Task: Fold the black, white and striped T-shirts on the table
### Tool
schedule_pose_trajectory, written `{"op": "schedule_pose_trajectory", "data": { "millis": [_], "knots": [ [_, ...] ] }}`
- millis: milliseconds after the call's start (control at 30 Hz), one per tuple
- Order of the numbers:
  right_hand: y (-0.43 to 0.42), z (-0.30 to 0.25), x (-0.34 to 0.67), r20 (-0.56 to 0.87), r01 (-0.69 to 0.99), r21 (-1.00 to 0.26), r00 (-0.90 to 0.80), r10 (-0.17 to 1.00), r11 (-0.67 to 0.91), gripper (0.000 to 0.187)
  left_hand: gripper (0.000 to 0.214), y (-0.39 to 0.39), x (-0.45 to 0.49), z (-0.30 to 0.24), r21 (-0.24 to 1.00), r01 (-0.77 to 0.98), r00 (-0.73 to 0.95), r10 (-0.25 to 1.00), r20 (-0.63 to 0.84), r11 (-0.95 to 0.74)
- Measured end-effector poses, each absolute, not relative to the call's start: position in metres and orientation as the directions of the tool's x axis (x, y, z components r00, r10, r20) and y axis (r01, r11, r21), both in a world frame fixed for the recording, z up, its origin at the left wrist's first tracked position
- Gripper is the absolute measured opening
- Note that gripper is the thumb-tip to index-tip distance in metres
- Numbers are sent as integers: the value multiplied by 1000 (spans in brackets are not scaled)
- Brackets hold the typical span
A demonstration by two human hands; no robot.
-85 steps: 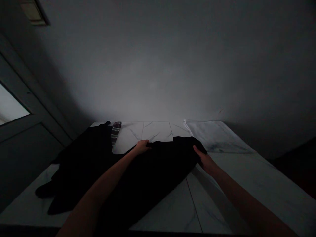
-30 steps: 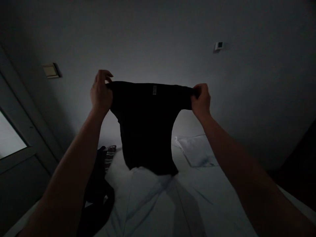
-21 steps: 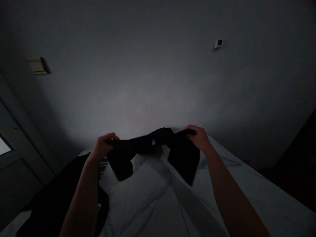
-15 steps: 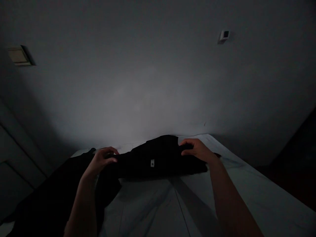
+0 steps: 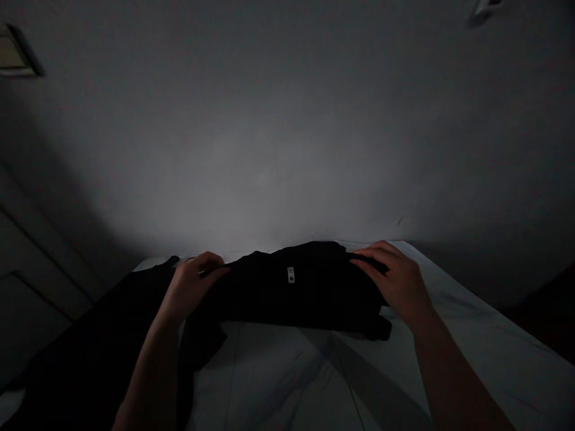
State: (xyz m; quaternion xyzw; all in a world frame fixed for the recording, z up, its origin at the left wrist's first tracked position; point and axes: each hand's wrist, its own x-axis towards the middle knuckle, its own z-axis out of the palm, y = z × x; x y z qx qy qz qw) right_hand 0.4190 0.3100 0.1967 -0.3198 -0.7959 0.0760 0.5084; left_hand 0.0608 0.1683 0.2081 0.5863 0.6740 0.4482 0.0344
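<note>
A black garment [image 5: 269, 299] lies bunched across the far part of a pale, marble-patterned surface [image 5: 269, 383]. Near its middle shows a small white label [image 5: 291, 275] with dark print. At the garment's left end, my left hand [image 5: 194, 282] pinches the cloth edge between thumb and fingers. My right hand [image 5: 401, 276] grips the upper edge on the right, thumb in front and fingers behind. The light is dim, so folds and the garment's exact kind are hard to make out.
More black cloth [image 5: 103, 341] spreads over the left side, passing beneath my left forearm. A grey wall [image 5: 278, 149] rises right behind the surface. A switch plate [image 5: 15, 54] is at upper left and a small white fixture [image 5: 487, 7] at upper right.
My hands have moved apart, the right one closing on the cloth farther right. The garment's upper edge and label sit higher. The camera view has shifted, with the wall fixtures now nearer the frame's edges.
</note>
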Motion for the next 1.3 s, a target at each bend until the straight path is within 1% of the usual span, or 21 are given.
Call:
{"op": "schedule_pose_trajectory", "data": {
  "millis": [133, 233, 300, 400, 500, 567, 700, 800, 900, 967, 1033, 1167, 1233, 1300],
  "knots": [
    [309, 191, 410, 778, 479, -373, -305, 549, 794, 23, 7, 173, 71, 205, 739, 667, -312, 864, 396, -98],
    [310, 185, 407, 786, 502, -349, -303, 539, 791, 22, 10, 175, 76, 200, 764, 632, -283, 877, 389, -135],
    [310, 182, 407, 784, 512, -352, -297, 546, 783, 20, 15, 175, 79, 200, 767, 628, -271, 887, 373, -131],
    [308, 182, 408, 773, 523, -378, -275, 571, 764, 18, 25, 173, 82, 202, 810, 579, -279, 910, 306, -95],
    [305, 185, 408, 772, 523, -414, -231, 592, 745, 19, 26, 170, 84, 205, 854, 514, -294, 918, 268, -84],
    [304, 186, 408, 776, 516, -438, -197, 599, 736, 23, 26, 167, 85, 207, 857, 506, -300, 911, 284, -101],
    [308, 186, 409, 782, 535, -471, -114, 613, 701, 34, 21, 166, 88, 205, 805, 566, -302, 865, 401, -176],
    [314, 186, 413, 802, 595, -447, -65, 594, 668, 40, 15, 169, 92, 202, 741, 629, -298, 808, 509, -235],
    [316, 187, 415, 820, 609, -416, -70, 568, 675, 43, 10, 173, 95, 200, 639, 704, -249, 735, 631, -310],
    [314, 188, 415, 814, 592, -426, -80, 576, 684, 42, 8, 175, 95, 199, 557, 770, -220, 690, 690, -312],
    [311, 188, 414, 785, 579, -464, -81, 614, 670, 41, 8, 175, 94, 197, 510, 822, -235, 665, 709, -253],
    [308, 185, 415, 725, 532, -561, -53, 686, 634, 38, 10, 175, 90, 194, 500, 863, -334, 671, 662, -64],
    [310, 184, 414, 724, 501, -579, -47, 688, 643, 39, 14, 178, 86, 193, 468, 884, -347, 678, 648, 5],
    [312, 183, 411, 741, 484, -571, -45, 670, 663, 40, 18, 182, 82, 191, 426, 904, -337, 690, 641, 46]
  ]
}}
